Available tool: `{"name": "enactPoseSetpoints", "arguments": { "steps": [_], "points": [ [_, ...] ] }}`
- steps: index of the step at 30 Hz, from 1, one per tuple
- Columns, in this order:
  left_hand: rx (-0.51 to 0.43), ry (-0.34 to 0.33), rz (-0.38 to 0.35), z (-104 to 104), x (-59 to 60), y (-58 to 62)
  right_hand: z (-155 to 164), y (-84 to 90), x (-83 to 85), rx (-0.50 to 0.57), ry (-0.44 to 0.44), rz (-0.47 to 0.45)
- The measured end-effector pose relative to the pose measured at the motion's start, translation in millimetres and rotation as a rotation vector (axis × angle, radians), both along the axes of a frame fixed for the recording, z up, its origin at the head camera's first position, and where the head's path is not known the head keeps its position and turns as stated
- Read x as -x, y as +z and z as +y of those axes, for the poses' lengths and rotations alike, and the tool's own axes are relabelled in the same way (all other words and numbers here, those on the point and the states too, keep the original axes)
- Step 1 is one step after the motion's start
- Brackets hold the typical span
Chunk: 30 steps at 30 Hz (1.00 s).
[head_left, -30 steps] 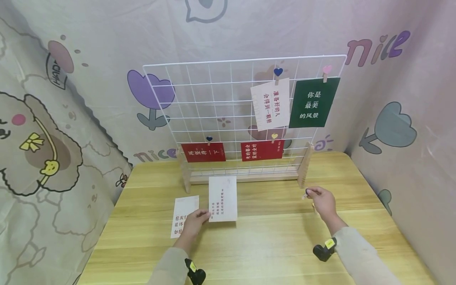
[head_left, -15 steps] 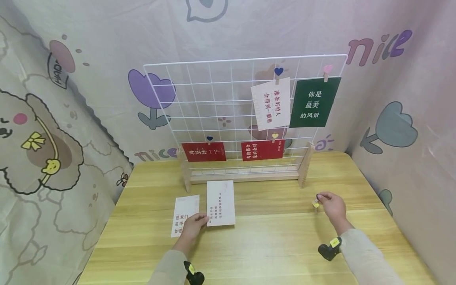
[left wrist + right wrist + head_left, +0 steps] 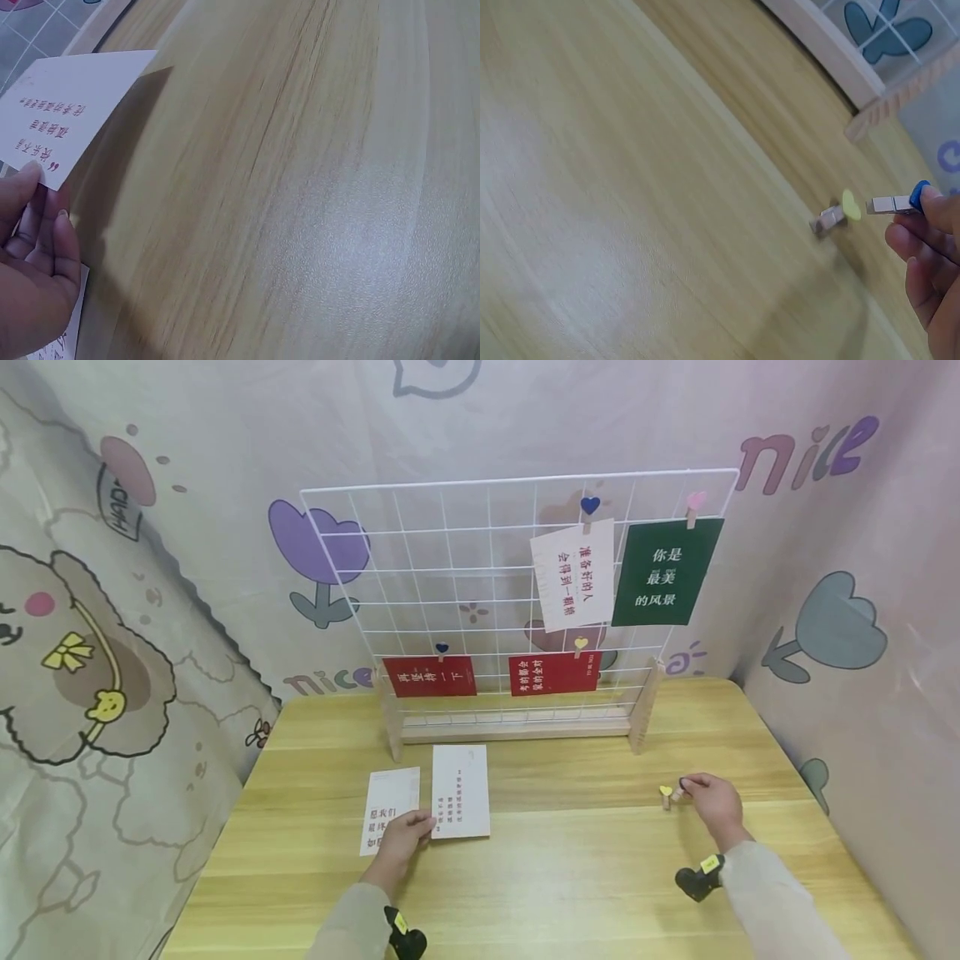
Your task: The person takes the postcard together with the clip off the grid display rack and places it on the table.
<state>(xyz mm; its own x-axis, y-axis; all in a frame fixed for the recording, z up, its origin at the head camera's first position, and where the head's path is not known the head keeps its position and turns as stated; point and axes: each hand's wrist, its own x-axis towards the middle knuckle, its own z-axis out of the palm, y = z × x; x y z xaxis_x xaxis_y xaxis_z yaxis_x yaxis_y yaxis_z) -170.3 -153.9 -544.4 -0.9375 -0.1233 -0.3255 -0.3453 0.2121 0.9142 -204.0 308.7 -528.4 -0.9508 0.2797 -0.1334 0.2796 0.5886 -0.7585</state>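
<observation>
Fingertips (image 3: 930, 201) of the right hand (image 3: 716, 802) pinched on a small wooden clip with a blue top (image 3: 897, 202), held just above the table (image 3: 570, 877), to the right of the white wire grid stand (image 3: 517, 610) and nearer than its right wooden foot. Just beside that clip, towards the grid stand's middle, a second clip with a yellow heart (image 3: 664, 793), lying on the wood, apart from the hand. Fingers of the left hand (image 3: 401, 837) curled onto the near corner of a white card with red writing (image 3: 460, 790), thumb on top, near edge lifted slightly off the table in the left wrist view. Card in front of the grid stand's left foot. Left of it, touching or nearly so, a second white card (image 3: 390, 806) flat on the wood, partly under the left hand. Clipped on the grid stand: two red cards (image 3: 429, 677) along the bottom row, a white card and a dark green card (image 3: 666, 573) at upper right. Behind the grid stand, printed cloth with tulips.
</observation>
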Motion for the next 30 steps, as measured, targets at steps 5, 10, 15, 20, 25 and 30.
{"name": "enactPoseSetpoints", "arguments": {
  "steps": [5,10,15,20,25,30],
  "points": [
    [0.006,0.005,-0.026,-0.6,0.4,-1.9,2.6,5.8,-4.2,-0.079,0.061,-0.061],
    [0.023,0.007,-0.048,-2.9,0.9,-3.0,9.3,-0.4,-4.1,-0.102,0.086,-0.120],
    [0.037,0.006,-0.067,-3.3,1.9,-4.5,12.3,-5.4,-3.1,-0.133,0.107,-0.168],
    [0.081,0.008,-0.090,-1.9,4.1,-5.0,12.8,-6.4,-1.2,-0.153,0.131,-0.199],
    [0.134,0.003,-0.090,0.8,6.1,-4.2,12.9,-6.3,3.3,-0.177,0.145,-0.171],
    [0.209,-0.008,-0.073,4.4,7.8,-2.0,13.1,-6.7,8.2,-0.174,0.135,-0.178]
  ]
}}
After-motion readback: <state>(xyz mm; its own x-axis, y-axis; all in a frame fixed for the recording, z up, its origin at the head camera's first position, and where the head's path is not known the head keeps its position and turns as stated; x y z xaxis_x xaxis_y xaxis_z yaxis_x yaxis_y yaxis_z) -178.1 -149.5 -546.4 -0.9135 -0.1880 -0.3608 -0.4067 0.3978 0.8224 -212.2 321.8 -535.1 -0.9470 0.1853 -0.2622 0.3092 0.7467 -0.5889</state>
